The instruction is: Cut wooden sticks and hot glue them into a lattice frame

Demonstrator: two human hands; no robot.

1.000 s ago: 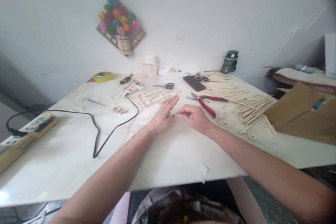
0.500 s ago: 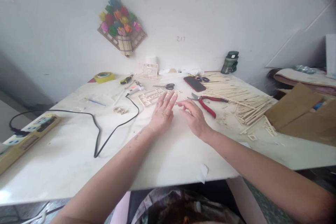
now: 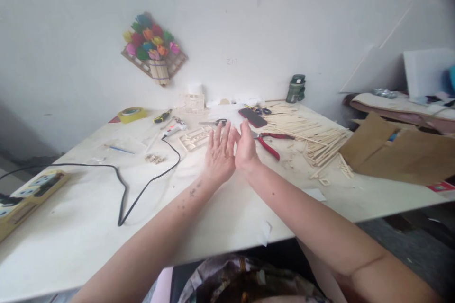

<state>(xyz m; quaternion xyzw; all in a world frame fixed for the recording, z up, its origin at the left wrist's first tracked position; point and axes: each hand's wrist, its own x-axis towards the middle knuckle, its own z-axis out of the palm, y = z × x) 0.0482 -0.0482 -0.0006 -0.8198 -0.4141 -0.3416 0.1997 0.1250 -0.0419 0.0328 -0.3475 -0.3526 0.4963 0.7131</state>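
Observation:
My left hand is open over the middle of the table, its fingers stretched away from me and its back partly up. Right against it is my right hand, turned on its edge with fingers extended. Nothing shows in either hand, though the space between the palms is hidden. A flat wooden stick frame lies just left of my left fingers, partly covered by them. Black-handled scissors rest beyond my fingertips. Red-handled pliers lie close to the right of my right hand.
Loose wooden sticks spread over the right side, beside a cardboard box. A phone lies at the back. Left are a glue gun, its black cord, a power strip, yellow tape and small wood pieces.
My right hand has moved left and turned onto its edge, closing the gap to my left hand. My left hand stays stretched out. The camera view has shifted slightly.

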